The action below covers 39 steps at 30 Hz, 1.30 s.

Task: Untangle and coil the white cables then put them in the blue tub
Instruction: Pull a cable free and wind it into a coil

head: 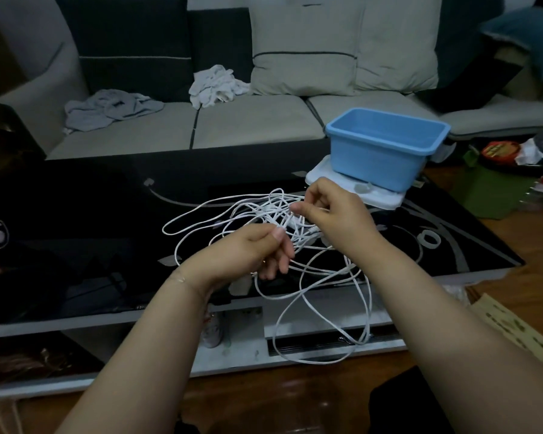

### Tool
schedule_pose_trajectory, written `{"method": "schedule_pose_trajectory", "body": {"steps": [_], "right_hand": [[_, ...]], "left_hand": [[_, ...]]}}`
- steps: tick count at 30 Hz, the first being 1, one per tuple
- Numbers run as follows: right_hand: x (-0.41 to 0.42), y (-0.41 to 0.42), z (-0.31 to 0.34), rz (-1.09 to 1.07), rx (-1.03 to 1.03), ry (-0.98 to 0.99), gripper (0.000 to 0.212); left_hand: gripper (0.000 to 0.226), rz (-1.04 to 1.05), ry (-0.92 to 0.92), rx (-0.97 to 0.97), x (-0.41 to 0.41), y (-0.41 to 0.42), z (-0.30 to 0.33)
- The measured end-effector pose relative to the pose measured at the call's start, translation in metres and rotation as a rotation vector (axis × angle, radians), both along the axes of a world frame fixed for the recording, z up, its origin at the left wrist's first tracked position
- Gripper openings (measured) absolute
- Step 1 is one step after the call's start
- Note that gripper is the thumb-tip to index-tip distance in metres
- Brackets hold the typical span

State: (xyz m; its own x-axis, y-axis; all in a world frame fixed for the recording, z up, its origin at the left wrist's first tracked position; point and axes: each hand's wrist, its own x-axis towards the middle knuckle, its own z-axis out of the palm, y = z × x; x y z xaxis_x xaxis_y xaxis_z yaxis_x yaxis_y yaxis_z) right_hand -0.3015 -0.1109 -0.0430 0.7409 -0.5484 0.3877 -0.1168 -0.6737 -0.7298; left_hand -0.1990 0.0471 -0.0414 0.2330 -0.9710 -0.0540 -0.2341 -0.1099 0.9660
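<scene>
A tangle of thin white cables [242, 214] lies on the black glass coffee table [91, 230], with long loops hanging over the table's front edge. My left hand [248, 252] pinches strands at the near side of the knot, fingers curled. A little farther back and to the right, my right hand [329, 208] pinches other strands of the same tangle. The blue tub [383, 148] stands empty at the table's far right corner on a white lid [323, 173], just beyond my right hand.
A grey and dark sofa [248, 120] with crumpled clothes [113, 108] runs behind the table. Bags and packets [502, 158] crowd the floor at the right. A small white ring [428, 239] lies on the glass. A bottle [212, 330] stands on the shelf under the table.
</scene>
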Motion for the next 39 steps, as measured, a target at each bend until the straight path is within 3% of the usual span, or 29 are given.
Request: {"method": "schedule_pose_trajectory", "body": {"steps": [4, 7, 10, 13, 17, 21, 25, 27, 32, 34, 36, 39], "right_hand": [[0.007, 0.008, -0.01, -0.034, -0.042, 0.097, 0.045], [0.016, 0.024, -0.019, 0.045, -0.095, 0.154, 0.034], [0.024, 0.037, -0.027, 0.118, -0.123, 0.211, 0.023], [0.024, 0.044, -0.032, 0.206, -0.184, 0.324, 0.021], [0.021, 0.045, -0.033, 0.247, -0.437, 0.409, 0.036], [0.019, 0.052, -0.028, 0.264, -0.568, 0.28, 0.024], [0.016, 0.056, -0.02, 0.24, -0.643, 0.233, 0.024], [0.013, 0.058, -0.015, 0.242, -0.629, 0.216, 0.027], [0.009, 0.05, -0.008, 0.155, -0.636, 0.328, 0.026], [0.01, 0.039, -0.01, 0.049, -0.671, 0.345, 0.019], [0.013, 0.027, -0.014, -0.047, -0.679, 0.318, 0.008], [0.018, 0.016, -0.022, -0.167, -0.775, 0.221, 0.007]], "left_hand": [[0.036, 0.031, 0.474, -0.209, -0.009, -0.005, 0.003], [0.041, 0.117, 0.753, -0.38, -0.006, -0.007, 0.008], [0.038, 0.244, 0.889, -0.463, 0.0, -0.004, 0.014], [0.04, 0.339, 0.911, -0.543, 0.005, -0.001, 0.017], [0.04, 0.506, 0.694, -0.552, 0.015, 0.003, 0.015], [0.04, 0.651, 0.323, -0.453, 0.012, -0.002, 0.011], [0.038, 0.658, 0.054, -0.359, 0.004, -0.009, 0.006], [0.037, 0.617, -0.169, -0.285, 0.0, -0.01, 0.002], [0.033, 0.536, -0.969, 0.03, 0.002, -0.008, -0.01], [0.037, 0.484, -1.066, 0.153, 0.005, -0.008, -0.01], [0.046, 0.413, -1.043, 0.237, 0.006, -0.008, -0.009], [0.041, 0.332, -1.089, 0.264, 0.003, -0.011, -0.006]]}}
